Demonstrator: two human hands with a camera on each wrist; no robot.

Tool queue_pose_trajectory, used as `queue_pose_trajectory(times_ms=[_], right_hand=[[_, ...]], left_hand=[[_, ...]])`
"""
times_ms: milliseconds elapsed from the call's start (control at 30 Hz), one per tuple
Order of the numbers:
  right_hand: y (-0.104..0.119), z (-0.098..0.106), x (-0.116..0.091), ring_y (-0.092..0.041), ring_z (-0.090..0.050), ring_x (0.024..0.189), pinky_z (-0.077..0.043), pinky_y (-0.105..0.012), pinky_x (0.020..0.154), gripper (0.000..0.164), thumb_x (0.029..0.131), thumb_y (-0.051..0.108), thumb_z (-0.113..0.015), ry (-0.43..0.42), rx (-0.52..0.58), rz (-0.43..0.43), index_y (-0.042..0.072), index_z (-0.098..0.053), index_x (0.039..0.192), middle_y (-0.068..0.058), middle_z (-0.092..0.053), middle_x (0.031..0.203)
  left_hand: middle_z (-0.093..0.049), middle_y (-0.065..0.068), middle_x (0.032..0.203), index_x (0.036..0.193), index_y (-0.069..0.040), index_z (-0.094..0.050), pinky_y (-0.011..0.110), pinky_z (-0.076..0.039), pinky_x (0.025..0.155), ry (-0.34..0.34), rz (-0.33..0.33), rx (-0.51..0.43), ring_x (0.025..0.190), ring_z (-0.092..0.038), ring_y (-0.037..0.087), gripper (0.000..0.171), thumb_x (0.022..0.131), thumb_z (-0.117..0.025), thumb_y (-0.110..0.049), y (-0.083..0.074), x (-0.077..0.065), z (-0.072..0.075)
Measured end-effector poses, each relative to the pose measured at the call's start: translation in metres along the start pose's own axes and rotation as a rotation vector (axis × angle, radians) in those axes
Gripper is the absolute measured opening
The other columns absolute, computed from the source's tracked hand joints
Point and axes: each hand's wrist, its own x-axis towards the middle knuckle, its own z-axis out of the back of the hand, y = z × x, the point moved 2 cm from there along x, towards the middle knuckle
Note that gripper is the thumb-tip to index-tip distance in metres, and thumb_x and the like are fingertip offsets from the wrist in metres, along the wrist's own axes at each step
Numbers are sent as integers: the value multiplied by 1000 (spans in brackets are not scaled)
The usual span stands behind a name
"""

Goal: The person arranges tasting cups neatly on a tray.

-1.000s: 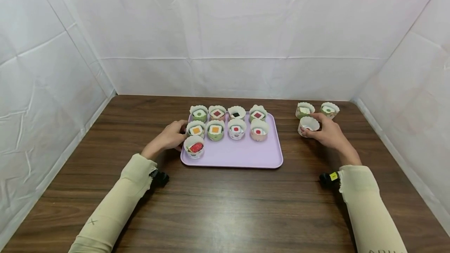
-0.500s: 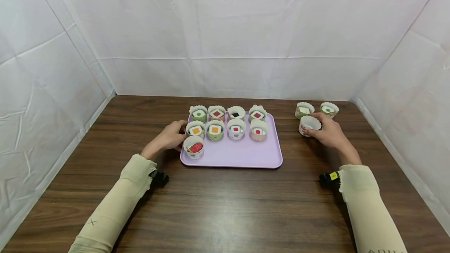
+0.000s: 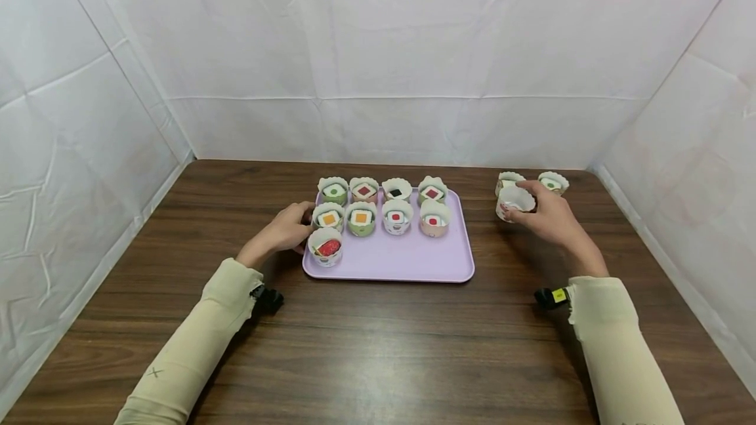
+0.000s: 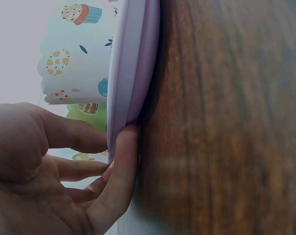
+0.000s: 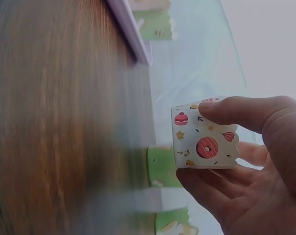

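My right hand (image 3: 554, 218) pinches a white paper cupcake cup (image 5: 205, 138) printed with pink donuts, thumb on one side and fingers on the other. The right wrist view shows this cup held above the table; its contents cannot be made out. At the left edge of a lilac tray (image 3: 407, 259), my left hand (image 3: 287, 228) grips the rim between thumb and fingers. Several paper cups holding small decorated pieces stand on the tray in two rows. A white cup (image 3: 326, 248) with a red piece stands at its front left corner, close to the left hand.
Behind the held cup are two green cups, one (image 3: 506, 180) partly hidden by it and another (image 3: 553, 182) farther right. The brown wooden table (image 3: 378, 346) reaches back to a white sheet wall (image 3: 378, 84), with similar sheets on both sides.
My right hand has lifted the white cup off the table and moved it slightly left and up in view. The left hand and the tray stay almost where they were.
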Motion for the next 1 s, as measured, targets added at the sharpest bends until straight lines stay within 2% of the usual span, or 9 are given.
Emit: queue_pose_trajectory(times_ms=[267, 467, 600, 800, 900, 1000], right_hand=[[24, -5, 1, -31, -60, 92, -47, -41, 75, 68, 85, 31, -71, 2, 1, 65, 3, -42, 141, -22, -61, 114], [41, -6, 0, -31, -60, 97, -48, -44, 79, 67, 85, 29, -72, 7, 11, 89, 3, -42, 139, -21, -60, 119], [53, -7, 1, -31, -60, 100, -49, -44, 81, 68, 85, 28, -72, 8, 8, 119, 5, -41, 141, -20, -57, 126], [74, -11, 0, -27, -65, 91, -52, -43, 79, 72, 86, 31, -70, 37, 15, 157, 7, -36, 144, -19, -57, 130], [85, -14, -1, -26, -65, 92, -52, -43, 81, 71, 86, 31, -70, 48, 29, 180, 7, -36, 144, -19, -55, 133], [94, -17, -2, -24, -65, 87, -53, -41, 78, 69, 86, 29, -71, 52, 40, 210, 6, -38, 143, -19, -58, 129]], left_hand=[[-45, 27, 121, 145, 6, -31, 32, -59, 59, 7, 2, -4, 92, -58, 29, 54, 94, -45, -5, 1, 0, -1], [-49, 27, 120, 145, 6, -31, 33, -60, 58, 5, -12, -9, 91, -60, 28, 55, 94, -45, -5, 1, 0, -1], [-47, 26, 119, 145, 6, -31, 33, -59, 58, -3, -12, -3, 89, -60, 28, 55, 93, -45, -5, 1, 1, -1], [-45, 25, 118, 145, 4, -32, 32, -59, 57, -13, -1, 8, 88, -58, 28, 55, 93, -46, -5, 1, 0, 0], [-45, 25, 119, 146, 4, -32, 32, -59, 58, -8, 1, 7, 90, -58, 28, 55, 93, -45, -5, 1, 1, 0], [-46, 25, 120, 146, 4, -31, 32, -60, 58, -7, 3, 7, 92, -59, 29, 55, 94, -45, -5, 0, 0, 0]])
